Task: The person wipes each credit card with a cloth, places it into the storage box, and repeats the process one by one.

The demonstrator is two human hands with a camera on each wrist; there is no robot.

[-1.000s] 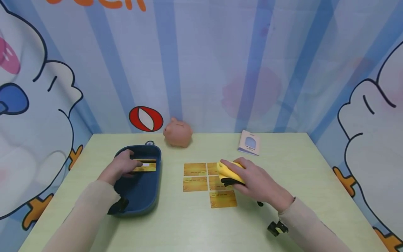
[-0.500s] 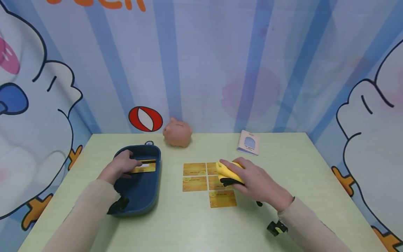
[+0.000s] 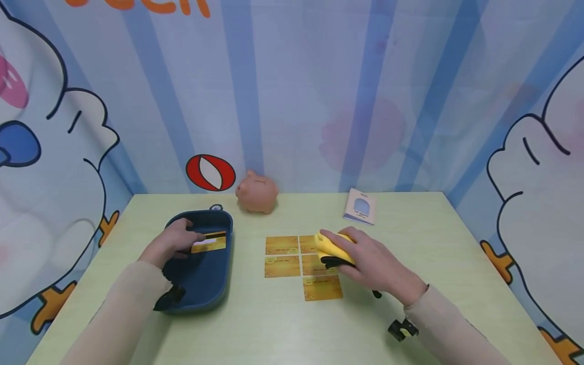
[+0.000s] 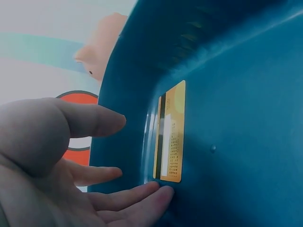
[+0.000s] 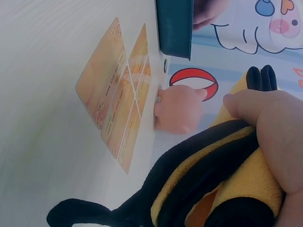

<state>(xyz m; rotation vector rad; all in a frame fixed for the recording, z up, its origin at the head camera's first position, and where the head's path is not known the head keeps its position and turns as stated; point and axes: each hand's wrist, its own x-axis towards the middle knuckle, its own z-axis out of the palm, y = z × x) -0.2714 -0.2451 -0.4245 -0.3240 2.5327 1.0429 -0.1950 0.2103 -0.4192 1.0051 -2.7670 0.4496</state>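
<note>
My left hand [image 3: 175,241] reaches into a dark blue tray [image 3: 205,286], its fingers extended and apart. A gold bank card [image 4: 173,142] lies on the tray floor near the wall, its back with black stripe and white strip facing up. Two fingertips come right to the card's near end in the left wrist view; the thumb is off it. My right hand [image 3: 371,256] grips a folded yellow cloth with black edging [image 5: 203,165]. It hangs over the right part of several gold cards [image 3: 283,266] laid in rows on the table, partly hiding two of them.
A pink piggy bank [image 3: 257,192] stands at the table's back edge, right of the tray. Behind the cards, at the back right, lies a small pale booklet [image 3: 360,206]. A striped cartoon curtain [image 3: 292,101] closes off the back and sides.
The bank card in the tray has turned slightly, its right end now angled up toward the back. Both hands have barely moved, and the right one still holds the cloth.
</note>
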